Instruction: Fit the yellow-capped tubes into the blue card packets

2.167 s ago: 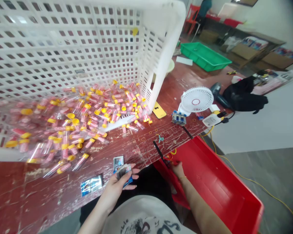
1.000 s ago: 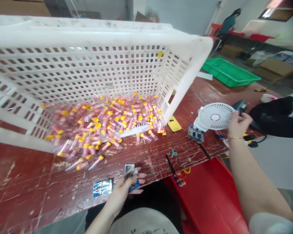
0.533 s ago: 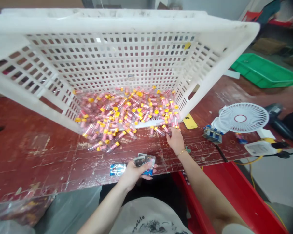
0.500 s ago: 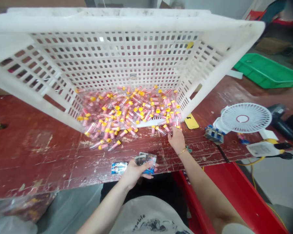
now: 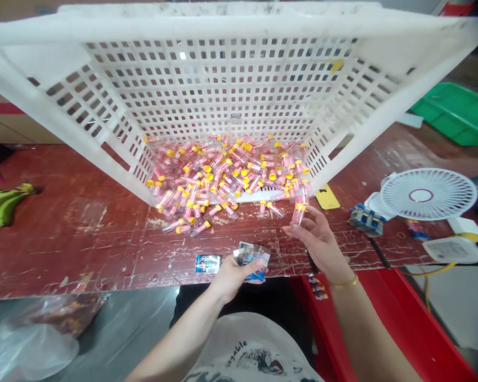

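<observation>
A big white lattice crate (image 5: 231,79) lies tipped on its side on the worn red table (image 5: 83,233). Several clear pink tubes with yellow caps (image 5: 223,180) spill from its mouth. My right hand (image 5: 318,239) is raised just in front of the pile, fingers pinched on one pink tube (image 5: 298,213). My left hand (image 5: 233,270) sits at the table's near edge, closed on a small stack of picture cards (image 5: 253,255). One more card (image 5: 207,263) lies flat on the table to its left.
A white desk fan (image 5: 428,193), a blue clip block (image 5: 366,220) and a yellow tag (image 5: 327,197) stand to the right. A red bin (image 5: 406,323) sits below the table edge, a green tray (image 5: 458,111) far right, bananas (image 5: 3,199) far left, a plastic bag (image 5: 43,339) lower left.
My right hand went from the red bin to the fan, then to the pile, and now lifts a pink tube off the table. My left hand kept its cards.
</observation>
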`<state>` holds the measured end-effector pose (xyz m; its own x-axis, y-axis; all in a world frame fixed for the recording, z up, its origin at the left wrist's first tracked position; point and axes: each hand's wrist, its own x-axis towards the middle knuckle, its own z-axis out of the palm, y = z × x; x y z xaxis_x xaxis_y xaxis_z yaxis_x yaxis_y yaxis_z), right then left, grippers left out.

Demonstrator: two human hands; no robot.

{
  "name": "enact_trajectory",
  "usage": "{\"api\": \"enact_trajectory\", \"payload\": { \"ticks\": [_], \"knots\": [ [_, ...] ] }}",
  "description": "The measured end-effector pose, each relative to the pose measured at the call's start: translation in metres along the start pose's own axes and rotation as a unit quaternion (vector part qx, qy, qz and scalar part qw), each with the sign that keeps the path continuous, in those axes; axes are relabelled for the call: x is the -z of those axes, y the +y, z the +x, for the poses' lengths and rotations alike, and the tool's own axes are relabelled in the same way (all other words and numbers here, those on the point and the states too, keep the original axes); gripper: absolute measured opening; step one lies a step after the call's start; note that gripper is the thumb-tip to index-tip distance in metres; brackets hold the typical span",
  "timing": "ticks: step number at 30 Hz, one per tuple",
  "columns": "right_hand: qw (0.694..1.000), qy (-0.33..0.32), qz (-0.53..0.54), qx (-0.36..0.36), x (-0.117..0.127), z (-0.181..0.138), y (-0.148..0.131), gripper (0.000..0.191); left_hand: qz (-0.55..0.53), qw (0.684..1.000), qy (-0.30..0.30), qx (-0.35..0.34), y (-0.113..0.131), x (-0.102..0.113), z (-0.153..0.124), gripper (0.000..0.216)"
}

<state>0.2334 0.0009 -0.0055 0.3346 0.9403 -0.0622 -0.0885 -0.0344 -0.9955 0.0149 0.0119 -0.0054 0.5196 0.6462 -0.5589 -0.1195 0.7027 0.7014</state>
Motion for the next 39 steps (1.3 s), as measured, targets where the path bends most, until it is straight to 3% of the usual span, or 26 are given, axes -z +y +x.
{"api": "enact_trajectory", "payload": {
  "ticks": [2, 7, 12, 17, 20, 24, 27, 29, 31, 34, 39],
  "knots": [
    [0.997, -0.051, 0.065, -0.007, -0.015, -0.02, -0.019, 0.046, 0.006, 1.0, -0.008, 0.008, 0.001, -0.002, -0.001, 0.038],
    [0.986, -0.103, 0.13, -0.006, -0.036, -0.042, -0.04, 0.057, 0.037, 0.998, -0.021, -0.049, 0.004, -0.009, -0.003, 0.028],
    [0.99, -0.088, 0.054, 0.094, -0.04, -0.043, -0.034, 0.04, 0.031, 0.996, 0.006, -0.088, 0.008, -0.012, -0.005, 0.029],
    [0.978, -0.107, -0.088, 0.154, -0.039, -0.046, -0.029, 0.039, 0.072, 0.992, -0.005, -0.106, 0.003, -0.006, -0.002, 0.026],
    [0.978, -0.114, -0.116, 0.13, -0.037, -0.042, -0.028, 0.035, 0.067, 0.994, -0.009, -0.089, 0.001, -0.005, -0.001, 0.027],
    [0.99, -0.126, -0.04, 0.039, -0.034, -0.034, -0.023, 0.034, 0.062, 0.997, 0.002, -0.038, 0.004, -0.009, -0.004, 0.033],
    [0.989, -0.145, -0.016, 0.011, -0.031, -0.031, -0.019, 0.035, 0.067, 0.998, 0.0, -0.014, 0.005, -0.011, -0.005, 0.036],
    [0.991, -0.119, -0.048, 0.031, -0.028, -0.03, -0.019, 0.035, 0.068, 0.998, -0.003, -0.01, 0.004, -0.011, -0.004, 0.036],
    [0.988, -0.048, -0.117, 0.087, -0.025, -0.031, -0.022, 0.033, 0.07, 0.997, -0.006, -0.021, 0.002, -0.008, -0.001, 0.034],
    [0.962, 0.013, -0.215, 0.169, -0.021, -0.033, -0.028, 0.031, 0.09, 0.994, -0.005, -0.053, 0.0, -0.006, 0.002, 0.03],
    [0.952, -0.094, -0.234, 0.176, -0.023, -0.037, -0.034, 0.025, 0.109, 0.991, -0.012, -0.071, 0.002, -0.008, 0.002, 0.03]
  ]
}}
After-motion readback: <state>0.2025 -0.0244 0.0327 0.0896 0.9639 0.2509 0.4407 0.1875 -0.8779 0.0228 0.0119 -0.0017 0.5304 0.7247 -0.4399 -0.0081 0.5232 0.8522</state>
